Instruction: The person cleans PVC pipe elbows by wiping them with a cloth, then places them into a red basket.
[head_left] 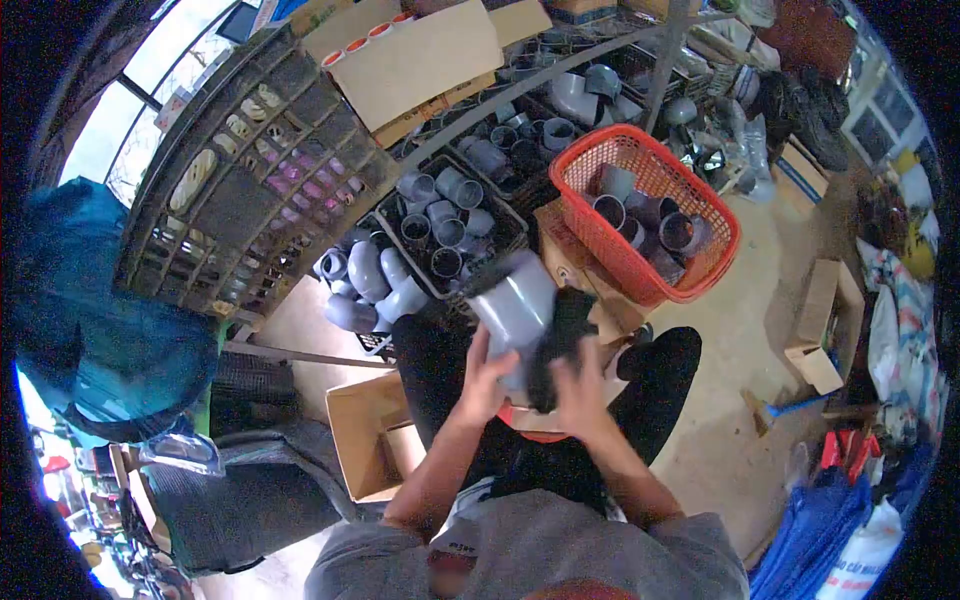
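My left hand (488,378) grips the underside of a large grey plastic pipe fitting (515,298), held up in front of me. My right hand (580,392) presses a black cloth (562,335) against the fitting's right side. Both hands are above my lap and dark trousers. Directly beyond the fitting stands a black crate (500,222) full of smaller grey pipe fittings. To the right is a red plastic basket (585,175) holding several grey fittings.
An open cardboard box (368,432) sits on the floor at my left knee. More crates of grey fittings and cardboard sheets fill the back. A dark shelving rack (240,180) stands left. Another cardboard box (825,325) and blue bags (820,530) lie at the right.
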